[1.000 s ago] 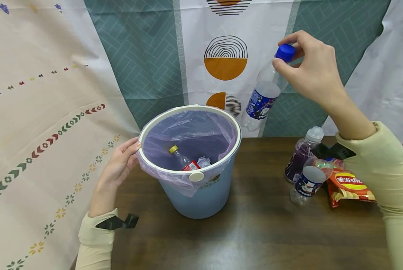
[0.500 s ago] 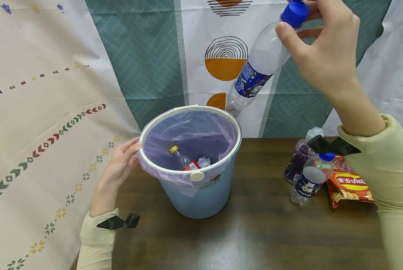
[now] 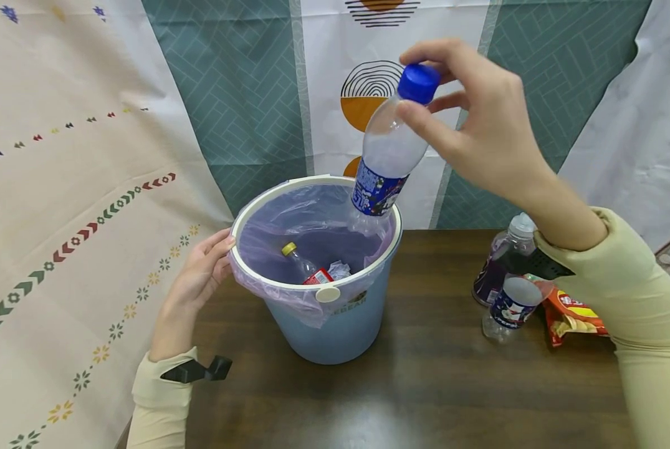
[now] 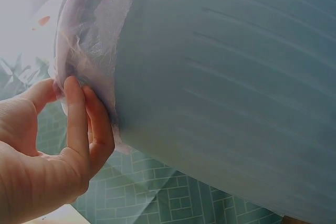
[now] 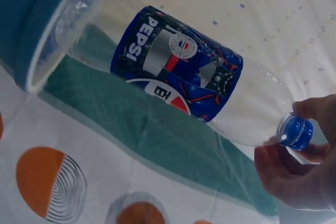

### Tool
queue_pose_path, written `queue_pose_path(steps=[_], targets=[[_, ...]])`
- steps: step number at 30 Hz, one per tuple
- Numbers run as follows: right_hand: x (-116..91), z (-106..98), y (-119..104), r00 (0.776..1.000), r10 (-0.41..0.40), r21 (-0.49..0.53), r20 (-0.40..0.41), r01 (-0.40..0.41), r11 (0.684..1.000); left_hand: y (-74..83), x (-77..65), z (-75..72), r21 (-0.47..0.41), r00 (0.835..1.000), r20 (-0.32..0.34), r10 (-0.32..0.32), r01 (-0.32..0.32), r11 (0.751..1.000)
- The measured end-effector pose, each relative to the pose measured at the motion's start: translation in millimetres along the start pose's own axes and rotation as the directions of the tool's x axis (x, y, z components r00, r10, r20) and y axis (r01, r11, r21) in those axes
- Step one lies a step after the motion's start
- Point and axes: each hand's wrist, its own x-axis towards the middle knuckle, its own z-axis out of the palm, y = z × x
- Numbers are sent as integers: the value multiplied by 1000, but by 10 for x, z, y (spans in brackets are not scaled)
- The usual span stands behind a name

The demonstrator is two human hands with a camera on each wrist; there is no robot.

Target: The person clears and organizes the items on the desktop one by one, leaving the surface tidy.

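Note:
My right hand (image 3: 480, 118) pinches the blue cap of a clear plastic bottle (image 3: 387, 146) with a blue label. That bottle tilts, its base over the right side of the trash bin's mouth; in the right wrist view the label of the bottle (image 5: 178, 64) reads Pepsi. My left hand (image 3: 197, 274) grips the white rim of the blue trash bin (image 3: 335, 330), thumb on top and fingers outside, over the purple bin liner (image 4: 105, 30). Inside the bin lie a yellow-capped bottle (image 3: 300, 262), a red-and-white piece (image 3: 319, 276) and crumpled paper (image 3: 339, 269).
To the right on the brown table (image 3: 424, 374) stand a dark purple bottle (image 3: 488, 274) and another blue-labelled bottle (image 3: 511, 308). A red chip bag (image 3: 576, 315) lies beside them, partly behind my right forearm. A patterned cloth (image 3: 245, 93) hangs behind the bin.
My right hand first rose with the bottle, then came left and down, bringing the bottle's base from right of the bin to over its opening. The left hand and bin stay put.

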Motion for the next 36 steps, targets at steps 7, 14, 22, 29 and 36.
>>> queue_pose_path(steps=[7,14,22,29,36], targets=[[-121,300,-13,986,69,67,150,-80,995,-12,1,-5,8,1000,16,10,-10,1000],[-218,539,34,951,53,73,304,-79,994,-6,-5,-1,13,1000,3,-3,3,1000],[-281,659,89,844,123,0,521,-144,990,0,2,-1,10,1000,14,5,-5,1000],[-294,685,176,775,177,-111,607,-139,984,-16,2,-12,8,999,50,15,-15,1000],[-323,613,240,760,202,-136,617,-150,979,-19,0,-19,18,999,37,18,-19,1000]])
